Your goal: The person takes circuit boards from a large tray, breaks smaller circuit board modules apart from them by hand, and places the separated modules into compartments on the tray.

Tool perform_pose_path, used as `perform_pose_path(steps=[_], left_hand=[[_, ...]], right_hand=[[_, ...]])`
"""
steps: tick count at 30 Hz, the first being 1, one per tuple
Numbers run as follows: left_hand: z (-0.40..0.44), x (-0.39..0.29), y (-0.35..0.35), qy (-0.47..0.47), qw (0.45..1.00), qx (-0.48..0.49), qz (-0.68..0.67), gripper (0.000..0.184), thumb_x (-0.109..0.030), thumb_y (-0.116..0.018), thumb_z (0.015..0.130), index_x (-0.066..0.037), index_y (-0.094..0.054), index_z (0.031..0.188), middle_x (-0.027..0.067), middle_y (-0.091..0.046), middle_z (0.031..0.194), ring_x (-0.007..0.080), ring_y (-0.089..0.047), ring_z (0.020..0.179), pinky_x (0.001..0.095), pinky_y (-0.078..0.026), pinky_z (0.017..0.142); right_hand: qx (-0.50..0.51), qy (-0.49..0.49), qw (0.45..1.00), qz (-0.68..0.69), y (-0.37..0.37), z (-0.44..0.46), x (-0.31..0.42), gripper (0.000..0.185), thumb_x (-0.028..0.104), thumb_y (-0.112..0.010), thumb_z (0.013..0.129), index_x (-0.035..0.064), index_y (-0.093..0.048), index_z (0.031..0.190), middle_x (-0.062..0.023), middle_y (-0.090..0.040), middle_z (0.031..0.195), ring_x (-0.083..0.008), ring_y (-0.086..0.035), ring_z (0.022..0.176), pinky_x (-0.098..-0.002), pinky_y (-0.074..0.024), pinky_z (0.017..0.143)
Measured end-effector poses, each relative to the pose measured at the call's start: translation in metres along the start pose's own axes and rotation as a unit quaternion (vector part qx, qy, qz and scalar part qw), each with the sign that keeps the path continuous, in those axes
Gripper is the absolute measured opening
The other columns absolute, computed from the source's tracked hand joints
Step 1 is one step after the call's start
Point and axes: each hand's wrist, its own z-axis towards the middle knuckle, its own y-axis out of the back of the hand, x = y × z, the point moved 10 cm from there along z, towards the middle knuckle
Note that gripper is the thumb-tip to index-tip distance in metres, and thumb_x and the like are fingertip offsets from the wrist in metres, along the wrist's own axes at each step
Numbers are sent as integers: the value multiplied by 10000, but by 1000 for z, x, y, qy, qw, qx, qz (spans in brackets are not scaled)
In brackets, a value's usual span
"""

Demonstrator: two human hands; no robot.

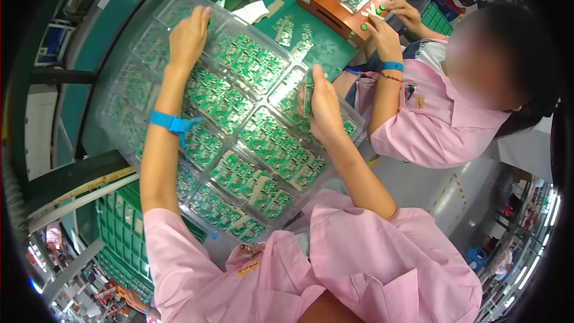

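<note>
A large clear plastic tray (261, 100) with several compartments lies before me, filled with rows of small green circuit boards (218, 98). Over its far part, my left hand (188, 37) is closed, and a small green edge, apparently of a circuit board, shows at the fingertips. A blue wrist strap (173, 122) is on that arm. My right hand (324, 106), above the tray's right side, grips an upright circuit board (308, 93) between thumb and fingers; whether it is one board or several together I cannot tell.
Loose board pieces (286, 30) and white paper (251, 12) lie on the green bench (326, 48) beyond the tray. To the right, a co-worker in pink (430, 96) handles an orange test fixture (329, 3). Green crates (122, 233) stand at lower left.
</note>
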Motion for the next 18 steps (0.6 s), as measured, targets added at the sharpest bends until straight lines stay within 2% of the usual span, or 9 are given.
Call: perform_pose_path(steps=[1, 7, 11, 12, 16, 18], left_hand=[[0, -13, -7, -53, 998, -6, 35, 315, -360, -343, 897, -63, -434, 849, 152, -577, 651, 367, -538, 565, 435, -419, 542], [-13, -25, -36, -47, 996, -4, 80, 231, -301, -398, 882, -78, -452, 904, 125, -587, 684, 336, -554, 573, 410, -442, 549], [-23, -43, -22, -130, 984, -120, -6, 207, -257, -449, 863, -70, -481, 948, 108, -593, 744, 301, -578, 657, 392, -458, 571], [-23, -42, -22, -131, 984, -122, -8, 207, -257, -449, 863, -70, -481, 948, 108, -593, 744, 301, -578, 657, 392, -458, 571], [-24, -27, -28, -54, 996, -5, -67, 241, -229, -475, 850, -48, -503, 1005, 100, -599, 826, 282, -576, 741, 362, -466, 614], [-30, -27, -9, -54, 994, -39, -88, 242, -227, -480, 847, -45, -511, 1003, 100, -602, 838, 270, -576, 755, 351, -465, 625]], right_hand=[[10, -9, 1000, -10, 3, -3, -4, 333, 353, -372, 894, 78, -444, 721, -13, -411, 540, -101, -345, 424, -228, -308, 415], [32, -30, 999, -28, 4, -11, -17, 271, 285, -369, 885, 77, -447, 730, -28, -425, 560, -107, -345, 425, -234, -309, 416], [43, -23, 999, -11, -5, -11, -15, 234, 249, -369, 872, 76, -454, 738, -40, -431, 568, -114, -343, 423, -242, -307, 409], [43, -20, 999, -9, -5, -11, -13, 229, 244, -369, 870, 75, -455, 740, -41, -432, 569, -115, -343, 422, -243, -307, 408], [49, -38, 998, -16, -7, -15, -9, 228, 242, -395, 883, 68, -474, 758, -25, -454, 622, -100, -393, 504, -217, -335, 479], [49, -22, 998, -24, -11, -16, -3, 220, 239, -408, 886, 67, -487, 775, -13, -460, 637, -84, -394, 527, -205, -334, 492]])
